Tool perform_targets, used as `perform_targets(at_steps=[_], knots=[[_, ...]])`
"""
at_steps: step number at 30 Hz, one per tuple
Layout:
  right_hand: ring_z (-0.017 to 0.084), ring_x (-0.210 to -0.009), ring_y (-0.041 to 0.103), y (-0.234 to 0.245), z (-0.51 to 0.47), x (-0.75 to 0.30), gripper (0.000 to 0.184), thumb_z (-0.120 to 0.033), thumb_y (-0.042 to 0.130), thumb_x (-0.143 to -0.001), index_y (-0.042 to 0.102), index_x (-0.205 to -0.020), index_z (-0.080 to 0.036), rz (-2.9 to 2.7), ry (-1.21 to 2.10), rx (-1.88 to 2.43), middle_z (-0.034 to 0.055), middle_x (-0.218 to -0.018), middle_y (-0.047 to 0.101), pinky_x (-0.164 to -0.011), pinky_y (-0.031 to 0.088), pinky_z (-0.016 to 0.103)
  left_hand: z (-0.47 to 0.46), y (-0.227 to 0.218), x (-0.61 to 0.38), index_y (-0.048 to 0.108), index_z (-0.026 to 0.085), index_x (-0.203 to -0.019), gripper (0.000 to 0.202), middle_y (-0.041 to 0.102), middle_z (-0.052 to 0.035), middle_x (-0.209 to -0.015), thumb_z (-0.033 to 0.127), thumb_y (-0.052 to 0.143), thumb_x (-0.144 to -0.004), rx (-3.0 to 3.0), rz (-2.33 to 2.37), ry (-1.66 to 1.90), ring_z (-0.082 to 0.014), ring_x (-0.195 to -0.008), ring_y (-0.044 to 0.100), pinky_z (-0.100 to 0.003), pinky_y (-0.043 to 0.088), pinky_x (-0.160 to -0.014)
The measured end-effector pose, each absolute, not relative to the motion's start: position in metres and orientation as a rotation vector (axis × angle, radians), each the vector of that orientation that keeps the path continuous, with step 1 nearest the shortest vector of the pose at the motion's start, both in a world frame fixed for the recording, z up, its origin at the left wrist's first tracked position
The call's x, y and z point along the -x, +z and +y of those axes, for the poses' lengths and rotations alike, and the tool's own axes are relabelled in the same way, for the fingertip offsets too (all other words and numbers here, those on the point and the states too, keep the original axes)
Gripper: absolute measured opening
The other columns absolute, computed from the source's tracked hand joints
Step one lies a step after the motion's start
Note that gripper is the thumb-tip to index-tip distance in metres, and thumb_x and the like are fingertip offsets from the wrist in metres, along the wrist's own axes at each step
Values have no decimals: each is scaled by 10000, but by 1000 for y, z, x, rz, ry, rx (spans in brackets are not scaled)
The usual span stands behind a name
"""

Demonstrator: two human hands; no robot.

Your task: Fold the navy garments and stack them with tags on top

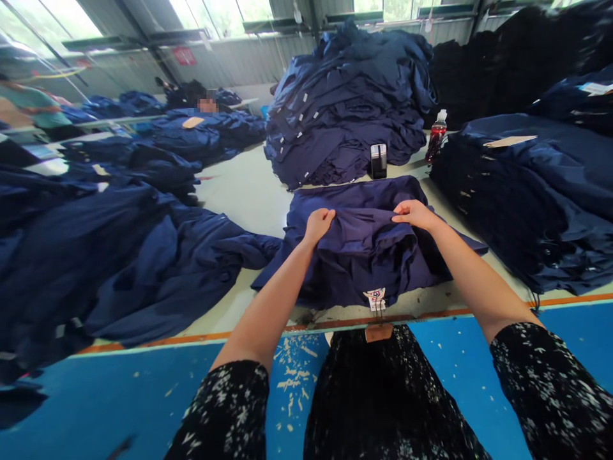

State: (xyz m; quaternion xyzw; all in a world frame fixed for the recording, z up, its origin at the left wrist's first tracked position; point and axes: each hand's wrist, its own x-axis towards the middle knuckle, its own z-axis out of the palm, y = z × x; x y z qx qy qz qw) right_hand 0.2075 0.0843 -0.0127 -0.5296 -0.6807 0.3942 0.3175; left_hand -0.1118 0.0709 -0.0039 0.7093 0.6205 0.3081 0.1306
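A navy blue garment (364,249) lies spread on the table in front of me, with a raised fold across its middle. My left hand (320,226) pinches the fold at its left end. At the right end, my right hand (412,214) grips the same fold between thumb and fingers, so the cloth is stretched between the two. A white printed label (376,299) shows at the garment's near edge. Just below it, a small brown tag (378,332) hangs over the table edge on a dark string. The garment's exact type is unclear.
Behind the garment rises a tall heap of navy garments (349,102). A phone (378,161) leans against it, and a red-labelled bottle (436,136) stands to its right. More navy piles lie left (134,255) and right (541,191) on the table (234,191). People are at the far left.
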Motion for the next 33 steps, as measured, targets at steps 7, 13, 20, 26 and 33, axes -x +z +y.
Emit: perform_targets(at_steps=[7, 13, 20, 26, 33], knots=[[132, -578, 584, -1, 52, -230, 436, -579, 792, -733, 626, -743, -177, -1720, 804, 1459, 31, -679, 659, -520, 451, 236, 48, 5, 127, 534, 208, -671, 311, 581, -23, -655, 390, 484, -919, -2002, 1912, 926, -175, -682, 543, -264, 360, -647], [136, -531, 538, -5, -10, -248, 574, -640, 788, -690, 663, -1011, -181, -1854, 891, 1321, -22, -634, 607, -519, 429, 254, -26, 11, 146, 591, 199, -906, 183, 548, 35, -649, 347, 523, -822, -1785, 1686, 1010, -125, -525, 513, -230, 408, -515], [191, -743, 634, -15, -21, -215, 490, -230, 661, -706, 676, -1191, -157, -1834, 431, 1471, 4, -775, 648, -751, 502, 313, -56, 2, 124, 612, 216, -1210, 512, 645, -19, -1018, 268, 675, -705, -1949, 1705, 821, -124, -668, 586, -255, 522, -621], [193, -715, 605, 2, -34, -233, 399, -167, 579, -695, 714, -1070, -195, -1882, 158, 1585, 7, -755, 648, -685, 449, 292, -56, 5, 138, 624, 189, -1058, 419, 625, -18, -899, 83, 596, -653, -2156, 1877, 842, -163, -737, 583, -292, 515, -765], [224, -884, 628, -5, -49, -242, 306, -178, 534, -825, 760, -1019, -245, -2070, -149, 1769, 64, -1018, 688, -712, 444, 300, -75, 9, 149, 585, 223, -869, 168, 602, -53, -945, 125, 575, -733, -2347, 2040, 655, -215, -830, 600, -323, 484, -772]])
